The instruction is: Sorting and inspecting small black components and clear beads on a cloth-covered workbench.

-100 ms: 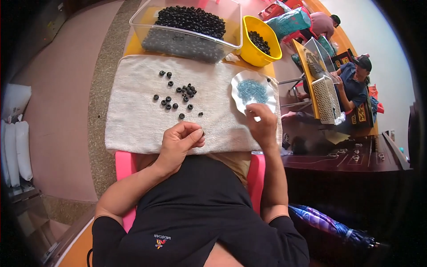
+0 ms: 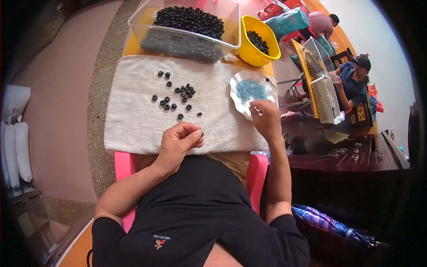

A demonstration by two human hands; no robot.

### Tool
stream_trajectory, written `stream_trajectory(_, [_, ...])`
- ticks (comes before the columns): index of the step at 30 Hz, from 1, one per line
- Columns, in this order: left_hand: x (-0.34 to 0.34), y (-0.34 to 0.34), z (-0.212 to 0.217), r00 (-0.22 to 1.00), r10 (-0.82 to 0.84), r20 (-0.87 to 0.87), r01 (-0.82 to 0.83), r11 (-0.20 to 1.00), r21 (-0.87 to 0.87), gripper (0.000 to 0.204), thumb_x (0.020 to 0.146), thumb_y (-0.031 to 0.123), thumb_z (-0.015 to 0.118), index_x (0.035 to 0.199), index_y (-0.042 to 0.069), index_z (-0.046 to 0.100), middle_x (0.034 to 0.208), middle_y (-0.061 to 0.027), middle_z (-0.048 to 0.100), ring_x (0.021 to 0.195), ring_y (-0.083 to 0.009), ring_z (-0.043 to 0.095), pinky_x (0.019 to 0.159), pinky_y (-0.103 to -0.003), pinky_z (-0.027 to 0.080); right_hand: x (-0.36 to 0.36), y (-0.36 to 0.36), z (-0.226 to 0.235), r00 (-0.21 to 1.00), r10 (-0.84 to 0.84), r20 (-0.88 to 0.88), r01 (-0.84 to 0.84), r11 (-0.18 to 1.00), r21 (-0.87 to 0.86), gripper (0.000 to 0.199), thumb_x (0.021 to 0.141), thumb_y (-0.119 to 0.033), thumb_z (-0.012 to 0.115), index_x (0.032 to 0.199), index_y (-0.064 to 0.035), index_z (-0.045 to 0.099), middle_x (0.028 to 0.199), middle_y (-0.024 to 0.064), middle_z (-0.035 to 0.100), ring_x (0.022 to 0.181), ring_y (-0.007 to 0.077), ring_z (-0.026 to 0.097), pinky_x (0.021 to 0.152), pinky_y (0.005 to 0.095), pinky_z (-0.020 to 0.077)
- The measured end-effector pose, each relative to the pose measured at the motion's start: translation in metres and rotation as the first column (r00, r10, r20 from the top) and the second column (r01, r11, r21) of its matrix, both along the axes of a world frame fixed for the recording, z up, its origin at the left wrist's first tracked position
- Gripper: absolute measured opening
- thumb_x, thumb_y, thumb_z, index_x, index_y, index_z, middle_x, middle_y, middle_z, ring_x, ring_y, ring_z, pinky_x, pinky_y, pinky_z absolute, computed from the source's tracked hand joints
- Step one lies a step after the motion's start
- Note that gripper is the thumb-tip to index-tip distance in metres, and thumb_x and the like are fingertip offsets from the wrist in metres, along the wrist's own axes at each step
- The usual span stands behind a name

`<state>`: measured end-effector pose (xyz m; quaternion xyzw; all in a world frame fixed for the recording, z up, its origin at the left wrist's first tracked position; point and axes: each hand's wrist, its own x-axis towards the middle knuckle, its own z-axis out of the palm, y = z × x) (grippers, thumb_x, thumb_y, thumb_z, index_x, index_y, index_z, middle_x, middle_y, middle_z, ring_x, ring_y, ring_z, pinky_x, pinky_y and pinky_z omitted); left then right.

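My left hand [image 2: 181, 141] is closed in a pinch above the towel's near side, holding a small dark piece [image 2: 203, 134] mostly hidden by thumb and forefinger. At the right, my right hand [image 2: 267, 116] has its fingers drawn together over the near rim of a white wavy-edged dish [image 2: 237, 101]. Tiny bluish pieces [image 2: 250, 89] are spread in that dish. Whatever the right fingertips hold, if anything, is too small to make out. Ahead of my left hand, several round black bead-like parts [image 2: 167, 99] with holes lie loosely on the white towel [image 2: 133, 120].
Beyond the towel stands a clear plastic bin [image 2: 231, 42] heaped with black parts. A yellow tub [image 2: 246, 49] beside it holds more. Pink chair arms [image 2: 257, 178] flank me. At the right, a person [image 2: 353, 84] sits at another table; a folded umbrella [image 2: 331, 224] lies lower right.
My right hand has shifted slightly right and toward the dish's near rim, its fingers drawing closer together. My left hand stays in its pinch.
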<state>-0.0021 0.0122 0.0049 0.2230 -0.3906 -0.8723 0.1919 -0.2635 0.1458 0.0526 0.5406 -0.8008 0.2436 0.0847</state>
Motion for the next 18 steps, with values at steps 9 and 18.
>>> stream_trajectory(9, [0.001,-0.002,0.001,1.0,-0.013,0.008,0.013,1.0,0.003,0.009,0.094,0.01,0.064,0.101,0.004,0.063,0.089,-0.005,0.068,0.078,-0.0116,0.066,0.074,-0.026,0.057,-0.02,-0.014,0.0,0.997,0.068,-0.031,-0.06,0.974,0.219,0.011,0.074,-0.008,0.071,0.085,-0.0063,0.072,0.085,0.0118,0.07,0.083,0.0317,0.064,0.078,0.0397,0.051])
stream_trajectory(18, [0.0,-0.001,0.003,1.0,-0.012,0.009,0.012,1.0,0.009,0.01,0.093,0.01,0.065,0.1,0.002,0.063,0.088,-0.0049,0.067,0.078,-0.0107,0.065,0.074,-0.026,0.056,-0.02,-0.02,0.001,0.995,0.095,0.017,-0.096,0.966,0.238,0.007,0.073,-0.006,0.067,0.079,-0.0021,0.068,0.077,0.0153,0.067,0.076,0.0329,0.065,0.072,0.0394,0.0515])
